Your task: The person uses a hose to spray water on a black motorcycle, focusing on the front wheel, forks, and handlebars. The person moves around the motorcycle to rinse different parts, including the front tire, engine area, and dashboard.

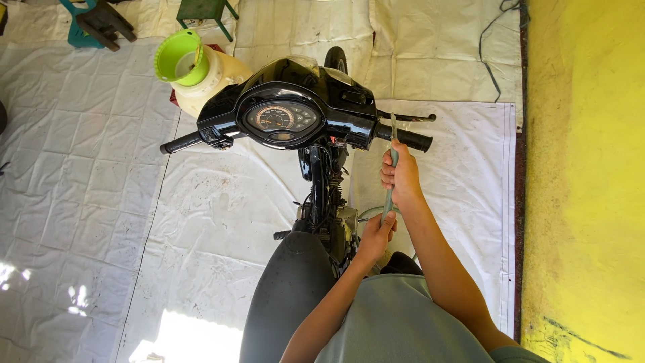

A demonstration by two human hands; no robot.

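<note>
Seen from above, a person straddling a black motorcycle (306,114) grips a long, thin grey-green rod (390,176) with both hands on the machine's right side. The right hand (399,176) is clenched around the rod's upper stretch, just below the right handlebar grip (411,140); the left hand (376,235) is closed around its lower end, so that end is hidden, as is whatever it meets in the dark frame (326,202) beneath. The rod's top tip crosses in front of the handlebar and brake lever (410,117), and whether it touches them cannot be made out. The front wheel (335,59) shows only as a sliver beyond the glossy headlamp cowl, whose oval instrument cluster (281,119) sits behind clear plastic. The matte grey seat (289,296) is cut off at the bottom edge, along with the person's grey shirt (396,323). Creased, smudged white tarpaulin (87,188) covers the ground. A cream plastic jug (208,77) topped by a bright green funnel (180,57) stands near the left handlebar grip (180,142), partly behind it. A rough yellow wall (584,181) runs along the right.
</note>
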